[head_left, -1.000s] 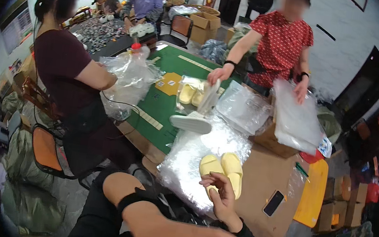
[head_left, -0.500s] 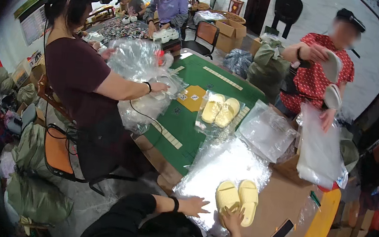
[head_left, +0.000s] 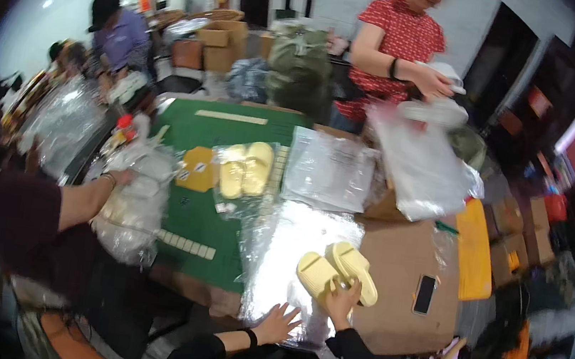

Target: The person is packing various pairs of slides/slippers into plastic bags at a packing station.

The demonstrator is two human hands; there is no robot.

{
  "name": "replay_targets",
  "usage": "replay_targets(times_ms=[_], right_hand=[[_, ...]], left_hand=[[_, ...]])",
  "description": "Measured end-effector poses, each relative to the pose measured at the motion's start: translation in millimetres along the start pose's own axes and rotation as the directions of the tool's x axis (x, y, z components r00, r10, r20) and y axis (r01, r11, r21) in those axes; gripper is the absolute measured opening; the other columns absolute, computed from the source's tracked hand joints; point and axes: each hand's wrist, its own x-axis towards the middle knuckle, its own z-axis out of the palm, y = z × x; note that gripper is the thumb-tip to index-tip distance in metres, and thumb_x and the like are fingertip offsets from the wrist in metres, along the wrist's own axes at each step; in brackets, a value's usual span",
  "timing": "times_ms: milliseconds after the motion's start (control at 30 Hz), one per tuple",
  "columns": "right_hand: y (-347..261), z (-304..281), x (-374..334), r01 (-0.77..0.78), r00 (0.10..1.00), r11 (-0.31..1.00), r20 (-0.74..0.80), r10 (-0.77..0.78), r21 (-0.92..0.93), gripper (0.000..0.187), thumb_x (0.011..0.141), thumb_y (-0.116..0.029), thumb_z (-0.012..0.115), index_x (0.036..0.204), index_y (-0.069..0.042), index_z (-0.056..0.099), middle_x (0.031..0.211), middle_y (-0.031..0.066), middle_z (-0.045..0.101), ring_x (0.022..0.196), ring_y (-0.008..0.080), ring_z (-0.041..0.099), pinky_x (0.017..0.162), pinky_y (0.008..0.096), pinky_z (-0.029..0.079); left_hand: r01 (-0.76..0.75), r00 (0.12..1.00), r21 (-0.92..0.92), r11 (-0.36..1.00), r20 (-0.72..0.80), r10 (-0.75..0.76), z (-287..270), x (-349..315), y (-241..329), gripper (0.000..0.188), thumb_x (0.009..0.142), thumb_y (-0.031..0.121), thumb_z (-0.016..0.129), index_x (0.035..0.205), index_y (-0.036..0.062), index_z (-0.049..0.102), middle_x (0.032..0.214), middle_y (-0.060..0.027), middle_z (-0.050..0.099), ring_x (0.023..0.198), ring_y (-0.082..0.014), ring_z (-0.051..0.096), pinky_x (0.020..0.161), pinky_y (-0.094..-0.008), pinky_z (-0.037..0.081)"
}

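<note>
A pair of yellow slippers (head_left: 317,275) lies on a shiny stack of clear plastic bags (head_left: 279,250) in front of me. My right hand (head_left: 343,301) is at the near part of the pair, its fingers closed on a slipper; the exact grip is partly hidden. The slippers sit at a slant, side by side. My left hand (head_left: 277,324) rests on the near edge of the plastic stack with its fingers spread, holding nothing. Farther off, another pair of yellow slippers (head_left: 245,171) lies in a clear bag on the green table top (head_left: 197,269).
A phone (head_left: 424,294) lies on brown cardboard (head_left: 384,328) to my right, near a yellow board (head_left: 472,252). More clear bags (head_left: 328,174) lie beyond the stack. One person at left handles plastic packages (head_left: 129,210); across the table, another holds white footwear (head_left: 432,112) and a bag.
My view has swung to the right. The slippers now lie at a slant, and my right hand's fingers have drawn in at their near part. The person across has lowered the white footwear.
</note>
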Motion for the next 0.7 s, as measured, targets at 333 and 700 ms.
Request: replay_targets(times_ms=[333,700], right_hand=[[-3.8,22.6,7.0,-0.281,0.941,0.935,-0.129,0.312,0.214,0.034,0.062,-0.012,0.065,0.095,-0.006,0.064,0.122,0.0269,0.034,0.109,0.0414,0.040,0.095,0.0417,0.033],[10.7,40.2,43.4,0.026,0.959,0.999,0.283,-0.019,-0.023,0.028,0.064,-0.028,0.057,0.080,-0.007,0.064,0.105,0.0180,0.052,0.106,0.0300,0.044,0.084,0.0455,0.033]], left_hand=[[-0.071,0.997,0.000,0.997,0.023,0.071,10.2,13.2,-12.2,0.051,0.080,0.040,0.055,0.127,0.0209,0.046,0.136,-0.0169,0.031,0.126,-0.0386,0.025,0.099,-0.0543,0.023],[-0.013,0.999,0.180,0.984,-0.032,0.020,28.0,11.4,-0.1,0.044,0.084,0.040,0.048,0.127,0.0295,0.045,0.137,-0.0172,0.030,0.124,-0.0423,0.027,0.097,-0.0568,0.024]])
